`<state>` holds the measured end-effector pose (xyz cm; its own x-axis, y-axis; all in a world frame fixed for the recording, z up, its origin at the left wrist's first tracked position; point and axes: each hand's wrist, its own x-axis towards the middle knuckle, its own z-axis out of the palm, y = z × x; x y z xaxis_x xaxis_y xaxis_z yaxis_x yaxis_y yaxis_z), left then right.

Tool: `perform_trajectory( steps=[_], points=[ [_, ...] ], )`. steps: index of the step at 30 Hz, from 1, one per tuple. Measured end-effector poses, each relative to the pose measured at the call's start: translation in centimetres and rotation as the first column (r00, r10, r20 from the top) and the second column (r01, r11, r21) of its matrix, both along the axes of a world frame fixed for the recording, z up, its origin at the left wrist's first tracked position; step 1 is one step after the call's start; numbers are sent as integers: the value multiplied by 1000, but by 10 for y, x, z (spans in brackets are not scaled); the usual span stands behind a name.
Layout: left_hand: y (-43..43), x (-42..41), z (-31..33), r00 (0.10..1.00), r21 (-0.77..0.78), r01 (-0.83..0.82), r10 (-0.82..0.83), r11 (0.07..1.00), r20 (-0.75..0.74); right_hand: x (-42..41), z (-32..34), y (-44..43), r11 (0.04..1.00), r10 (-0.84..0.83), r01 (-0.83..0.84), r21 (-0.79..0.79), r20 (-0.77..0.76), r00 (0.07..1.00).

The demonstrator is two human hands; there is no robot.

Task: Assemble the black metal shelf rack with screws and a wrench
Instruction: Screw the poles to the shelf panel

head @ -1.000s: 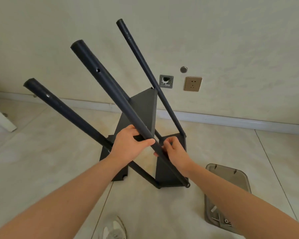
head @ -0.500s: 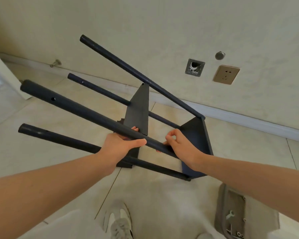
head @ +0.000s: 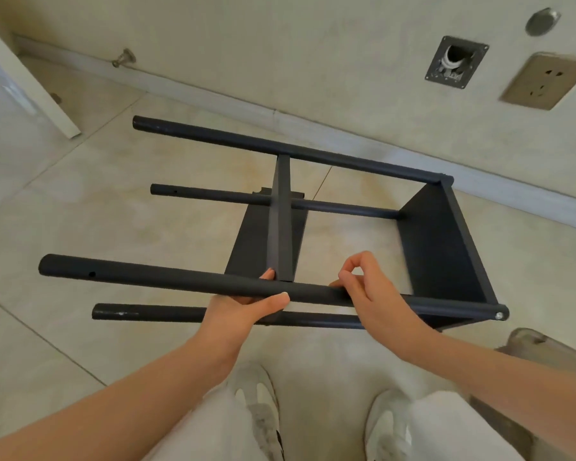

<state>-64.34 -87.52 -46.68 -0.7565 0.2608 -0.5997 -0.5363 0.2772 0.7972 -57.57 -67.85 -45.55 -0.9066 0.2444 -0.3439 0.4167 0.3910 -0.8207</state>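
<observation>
The black metal shelf rack lies on its side over the tiled floor, its poles pointing left. Two shelf panels join the poles, one at mid length and one at the right end. My left hand is wrapped around the nearest upper pole close to the middle panel. My right hand rests on the same pole further right, thumb and forefinger pinched together above it. A silver screw head shows at that pole's right end. No wrench is in view.
A grey tray sits on the floor at the right, behind my right forearm. My two white shoes stand just below the rack. The wall with a socket and a baseboard runs behind it. A white panel edge leans at the left.
The rack has swung down from leaning upright to lying horizontally on its side. Both hands stayed on the near pole, and my view has tilted down toward my feet.
</observation>
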Motion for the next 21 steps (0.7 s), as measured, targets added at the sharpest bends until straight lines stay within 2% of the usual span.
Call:
perform_trajectory(
  steps=[5,10,16,19,21],
  points=[
    [-6,6,-22,1000,27,-3,3,1000,-7,4,-19,-11,996,-87,87,9,-40,995],
    [-15,9,-35,999,40,-15,17,999,-51,11,-27,-20,996,-80,83,36,-73,994],
    [-24,12,-36,991,23,37,-34,999,-132,22,-24,-23,995,-102,101,-29,-41,994],
    [-28,19,-42,989,-18,78,-80,997,-127,35,-28,-27,995,-88,87,-48,-10,996],
    [-28,25,-46,991,16,88,-86,996,-103,41,-30,-27,994,-94,94,-52,0,996]
  ],
)
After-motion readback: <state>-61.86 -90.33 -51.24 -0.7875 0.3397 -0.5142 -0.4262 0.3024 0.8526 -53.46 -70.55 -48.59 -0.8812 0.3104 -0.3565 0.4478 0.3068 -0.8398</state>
